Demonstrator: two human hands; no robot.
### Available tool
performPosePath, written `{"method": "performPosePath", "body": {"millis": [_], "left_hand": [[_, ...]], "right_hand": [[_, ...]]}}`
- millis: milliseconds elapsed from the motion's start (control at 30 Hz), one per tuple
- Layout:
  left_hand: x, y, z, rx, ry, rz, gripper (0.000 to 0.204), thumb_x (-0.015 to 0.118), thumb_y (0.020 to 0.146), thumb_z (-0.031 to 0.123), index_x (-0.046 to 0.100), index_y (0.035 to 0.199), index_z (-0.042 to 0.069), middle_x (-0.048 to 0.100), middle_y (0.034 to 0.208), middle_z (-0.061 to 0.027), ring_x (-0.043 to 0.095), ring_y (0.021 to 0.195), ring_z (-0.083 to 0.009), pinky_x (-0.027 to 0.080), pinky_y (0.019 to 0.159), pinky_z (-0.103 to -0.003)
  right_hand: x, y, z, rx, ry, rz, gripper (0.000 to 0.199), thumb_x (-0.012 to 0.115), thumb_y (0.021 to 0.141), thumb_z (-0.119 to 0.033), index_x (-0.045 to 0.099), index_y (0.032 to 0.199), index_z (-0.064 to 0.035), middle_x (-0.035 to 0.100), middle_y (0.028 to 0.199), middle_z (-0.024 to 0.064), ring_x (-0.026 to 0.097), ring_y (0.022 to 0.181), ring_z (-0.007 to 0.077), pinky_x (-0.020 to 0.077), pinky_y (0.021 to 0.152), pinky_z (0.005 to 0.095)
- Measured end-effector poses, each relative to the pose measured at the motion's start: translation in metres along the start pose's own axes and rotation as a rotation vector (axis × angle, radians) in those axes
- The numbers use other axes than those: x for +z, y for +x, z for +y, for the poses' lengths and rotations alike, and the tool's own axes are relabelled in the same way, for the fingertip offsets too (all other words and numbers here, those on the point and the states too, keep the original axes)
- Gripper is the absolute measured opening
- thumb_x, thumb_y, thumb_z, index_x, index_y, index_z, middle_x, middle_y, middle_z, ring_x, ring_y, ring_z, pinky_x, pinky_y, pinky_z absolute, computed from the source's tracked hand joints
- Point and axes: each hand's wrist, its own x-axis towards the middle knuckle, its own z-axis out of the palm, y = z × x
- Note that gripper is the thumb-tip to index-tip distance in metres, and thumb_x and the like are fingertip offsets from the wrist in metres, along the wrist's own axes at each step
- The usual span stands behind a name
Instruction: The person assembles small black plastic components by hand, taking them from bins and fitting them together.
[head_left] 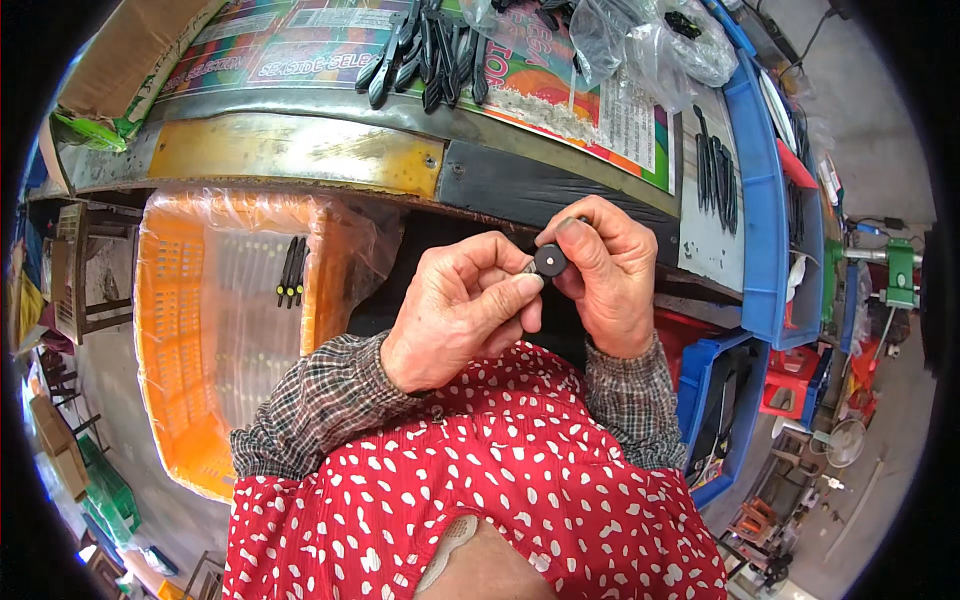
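Observation:
Both hands meet in front of my body, just off the bench's near edge. Between them is a small round black part (549, 260) with a pale dot at its centre. The thumb and fingertips of my left hand (465, 305) pinch it from the left. My right hand (608, 270) is closed on it from the upper right, thumb bent; whatever else lies behind those fingers is hidden. On the bench beyond, a heap of slim black handle-like pieces (430, 50) lies on printed sheeting. More long black pieces (715, 170) lie in a row to the right.
An orange crate (165, 330) lined with clear plastic stands at left, holding several black sticks (292, 270) with yellow tips. Clear plastic bags (650, 50) lie at the bench's back right. Blue bins (765, 200) flank the right side. A cardboard box (120, 70) sits at far left.

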Motion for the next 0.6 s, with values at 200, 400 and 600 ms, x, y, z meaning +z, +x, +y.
{"method": "performPosePath", "body": {"millis": [200, 400, 600], "left_hand": [[-0.002, -0.001, 0.0, 0.05, 0.076, 0.026, 0.01, 0.054, 0.092, 0.01, 0.053, 0.095, 0.0, 0.06, 0.069, -0.0073, 0.045, 0.046, -0.0062, 0.032, 0.04, -0.018], [-0.002, -0.002, 0.004, 0.078, 0.107, 0.047, 0.009, 0.055, 0.092, 0.009, 0.054, 0.094, 0.0, 0.061, 0.07, -0.007, 0.047, 0.048, -0.0051, 0.033, 0.04, -0.017], [0.0, -0.003, 0.001, 0.146, 0.174, 0.091, 0.009, 0.055, 0.091, 0.008, 0.054, 0.094, 0.0, 0.061, 0.071, -0.0051, 0.048, 0.049, -0.004, 0.034, 0.042, -0.016]], "right_hand": [[0.011, -0.005, 0.0, -0.077, -0.083, 0.157, 0.014, 0.06, 0.09, -0.014, 0.063, 0.087, -0.0004, 0.054, 0.065, -0.0038, 0.042, 0.051, 0.0001, 0.0314, 0.043, 0.0164], [0.006, -0.005, -0.008, -0.04, 0.022, 0.017, 0.015, 0.061, 0.088, -0.011, 0.06, 0.096, 0.0018, 0.056, 0.07, -0.0027, 0.043, 0.052, -0.0002, 0.0325, 0.043, 0.0149], [0.009, -0.007, -0.009, 0.046, -0.076, -0.029, 0.011, 0.061, 0.085, -0.002, 0.058, 0.094, 0.0037, 0.058, 0.075, -0.0002, 0.045, 0.053, -0.0002, 0.0358, 0.043, 0.0154]]}}
